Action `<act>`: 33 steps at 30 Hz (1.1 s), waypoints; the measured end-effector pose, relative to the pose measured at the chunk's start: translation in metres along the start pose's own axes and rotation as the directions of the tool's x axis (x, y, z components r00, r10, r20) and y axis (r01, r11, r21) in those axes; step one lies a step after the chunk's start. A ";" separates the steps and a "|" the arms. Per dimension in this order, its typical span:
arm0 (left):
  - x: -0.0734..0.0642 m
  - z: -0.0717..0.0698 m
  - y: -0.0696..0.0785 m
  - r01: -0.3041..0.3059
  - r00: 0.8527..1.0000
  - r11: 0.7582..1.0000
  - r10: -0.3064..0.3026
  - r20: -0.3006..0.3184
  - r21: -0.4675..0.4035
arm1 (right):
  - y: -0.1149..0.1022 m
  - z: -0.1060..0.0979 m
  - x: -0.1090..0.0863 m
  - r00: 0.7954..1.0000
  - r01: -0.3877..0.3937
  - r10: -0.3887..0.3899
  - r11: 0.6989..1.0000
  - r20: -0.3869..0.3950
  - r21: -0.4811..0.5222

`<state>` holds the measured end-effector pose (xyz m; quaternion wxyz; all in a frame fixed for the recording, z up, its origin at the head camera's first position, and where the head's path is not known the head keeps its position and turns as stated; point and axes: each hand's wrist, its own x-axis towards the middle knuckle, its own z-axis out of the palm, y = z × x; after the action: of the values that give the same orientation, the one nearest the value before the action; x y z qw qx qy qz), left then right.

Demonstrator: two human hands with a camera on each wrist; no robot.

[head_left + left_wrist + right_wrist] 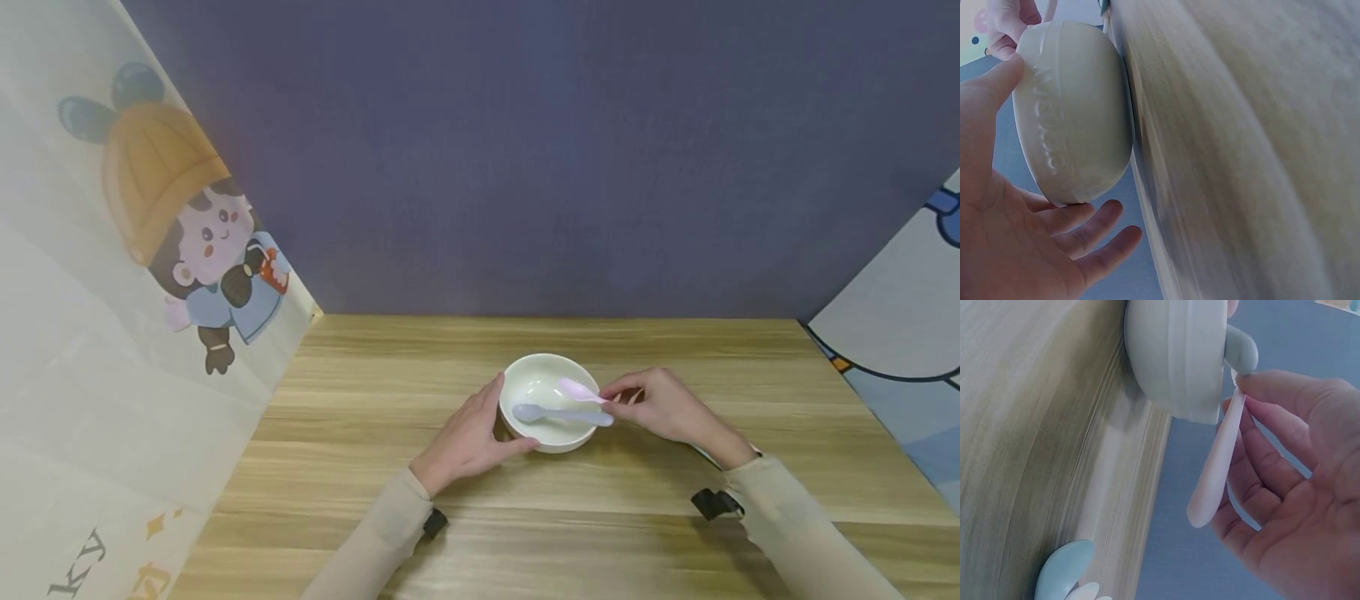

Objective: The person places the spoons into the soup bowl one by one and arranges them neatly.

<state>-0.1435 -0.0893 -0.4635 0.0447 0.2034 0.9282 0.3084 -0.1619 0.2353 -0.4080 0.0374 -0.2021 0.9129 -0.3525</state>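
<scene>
A white bowl (534,385) stands upright on the wooden table. Across it lies a pale lavender spoon (558,414), its handle end (1242,350) sticking out over the right rim. My left hand (472,432) holds the bowl's left side, with the thumb at the near rim and the index finger at the far side; the other fingers spread loosely below in the left wrist view. Between thumb and fingertips, my right hand (663,404) pinches a pink spoon (577,389) at the right rim. The pink spoon's bowl is over the dish, and its handle (1213,469) points outward.
On the table (360,433), a light blue rounded piece (1063,569) lies beside smaller whitish ones (1085,591), mostly hidden by the right wrist in the head view. A dark blue wall (525,167) rises behind; printed panels (90,333) flank the table.
</scene>
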 end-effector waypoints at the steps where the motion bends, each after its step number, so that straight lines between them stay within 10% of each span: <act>1: 0.000 0.000 0.000 -0.001 1.000 1.000 0.001 -0.001 0.001 | 0.000 0.000 0.001 1.000 0.001 -0.001 1.000 0.007 0.003; 33: 0.000 0.001 0.000 0.002 1.000 1.000 -0.002 -0.006 -0.003 | -0.005 0.011 0.016 0.997 0.042 -0.039 0.998 0.071 -0.038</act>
<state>-0.1431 -0.0891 -0.4644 0.0423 0.2013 0.9281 0.3103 -0.1728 0.2184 -0.4114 0.0584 -0.2337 0.9136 -0.3275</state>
